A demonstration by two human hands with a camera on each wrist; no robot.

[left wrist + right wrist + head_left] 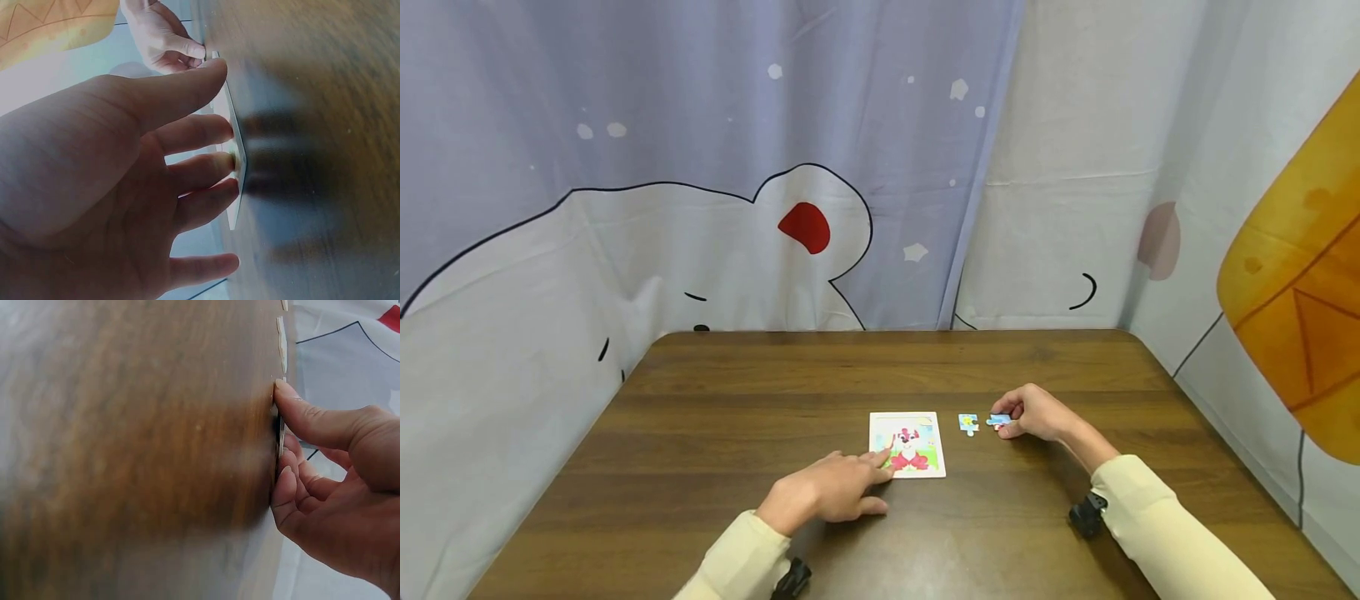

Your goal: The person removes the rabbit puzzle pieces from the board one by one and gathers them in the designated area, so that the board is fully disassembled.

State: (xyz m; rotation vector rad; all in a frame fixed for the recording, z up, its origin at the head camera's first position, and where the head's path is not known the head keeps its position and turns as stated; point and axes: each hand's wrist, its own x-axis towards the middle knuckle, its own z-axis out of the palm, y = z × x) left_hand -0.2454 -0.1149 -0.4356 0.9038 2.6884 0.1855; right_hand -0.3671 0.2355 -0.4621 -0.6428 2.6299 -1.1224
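Head view: right hand (1039,414), centre right, pinches blue jigsaw piece (999,420); left hand (833,487), lower centre, straight-fingered on puzzle board (927,457).

The left arm (736,560) and right arm (1172,535) are stretched forward and angled inward. The left hand (835,487) is turned palm down, its fingers (199,170) extended and parted. The right hand (1037,412) is placed farther forward, its thumb (322,426) and bent fingers drawn into a pinch
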